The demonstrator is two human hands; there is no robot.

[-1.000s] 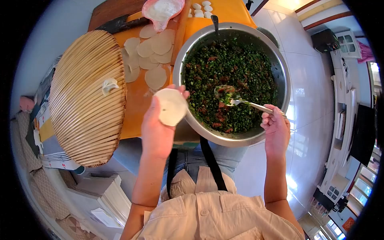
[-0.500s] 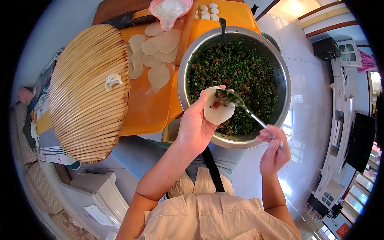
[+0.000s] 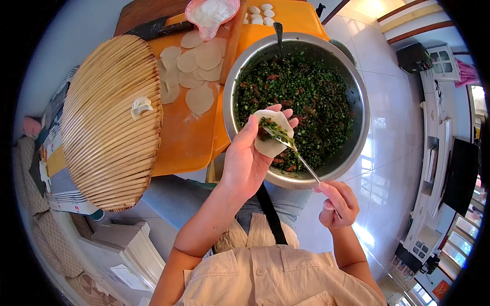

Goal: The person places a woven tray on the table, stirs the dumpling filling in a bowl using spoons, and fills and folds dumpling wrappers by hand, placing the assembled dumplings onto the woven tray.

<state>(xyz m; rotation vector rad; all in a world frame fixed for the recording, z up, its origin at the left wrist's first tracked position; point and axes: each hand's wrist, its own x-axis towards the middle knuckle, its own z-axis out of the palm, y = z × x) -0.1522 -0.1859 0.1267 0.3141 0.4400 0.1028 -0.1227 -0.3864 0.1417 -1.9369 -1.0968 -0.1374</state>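
Lying over the seven-o'clock side of the bowl (image 3: pixel 228 104), likely so spills are being caught, a wrapper (image 3: pixel 268 148) is being cupped by the left hand (image 3: pixel 246 164); a spoon (image 3: pixel 309 170) is being pinched by the right hand (image 3: pixel 340 205).

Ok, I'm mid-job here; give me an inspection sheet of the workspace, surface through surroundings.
Surface: orange worktop, white smear near the loose wrappers.
Job's things: dough wrapper with green filling on it; steel bowl of filling; slatted tray bearing one folded dough piece.
Clutter: dark knife, pink dish of white powder, small white dough pieces.
Hands: left hand cradles the dough wrapper; right hand grips a spoon, its head at the filling on the wrapper.
Cables: nothing seen.
Surroundings: tiled floor, black screen.
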